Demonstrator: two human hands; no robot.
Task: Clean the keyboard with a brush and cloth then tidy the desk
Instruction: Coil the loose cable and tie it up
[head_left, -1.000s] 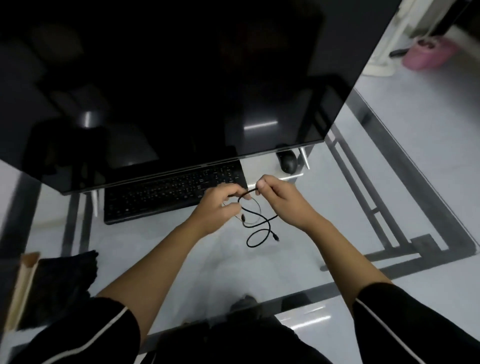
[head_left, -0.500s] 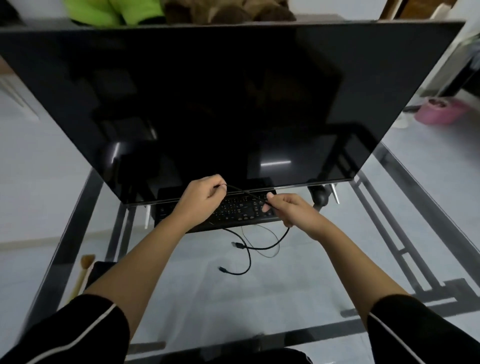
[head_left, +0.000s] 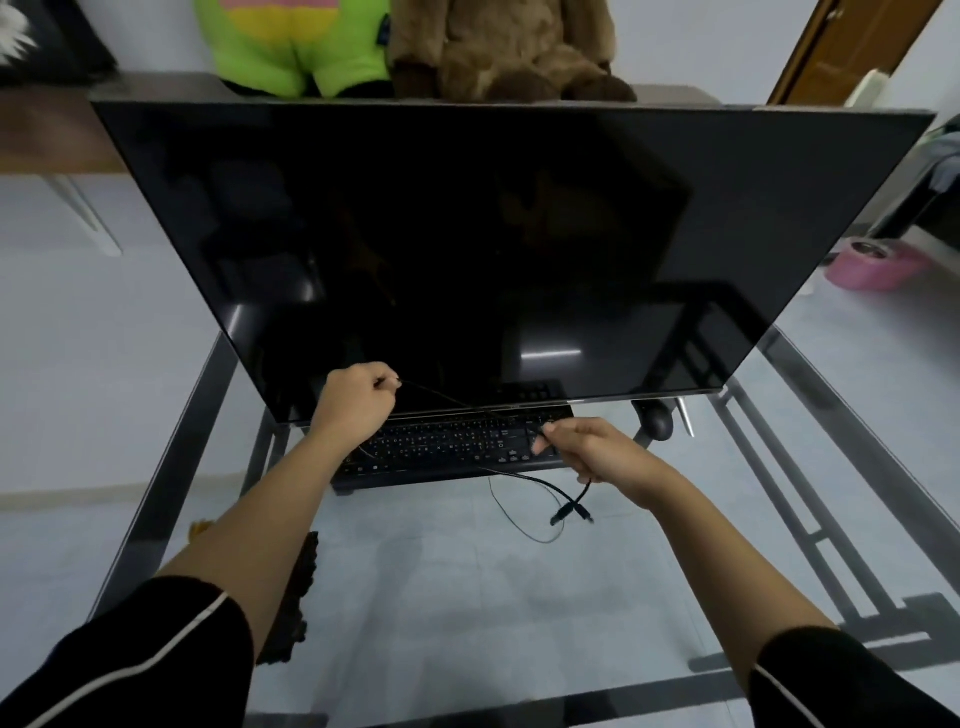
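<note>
A thin black cable (head_left: 524, 475) is stretched between my two hands above the black keyboard (head_left: 457, 447). My left hand (head_left: 356, 402) pinches one part of it in front of the dark monitor's lower edge. My right hand (head_left: 597, 449) grips it over the keyboard's right end, and the two plug ends (head_left: 569, 512) dangle below onto the glass desk (head_left: 467, 597). A dark cloth (head_left: 298, 592) and a bit of a brush (head_left: 200, 527) lie at the left, mostly hidden behind my left forearm.
A large black monitor (head_left: 493, 249) stands over the keyboard's back. A black mouse (head_left: 657, 422) sits to the right under the screen edge. Stuffed toys (head_left: 405, 47) rest behind the monitor. A pink bowl (head_left: 872, 262) is on the floor at right.
My hands have pulled apart, drawing the looped cable out straight: the left went up and left, the right went right. The head tilted up, showing the whole monitor.
</note>
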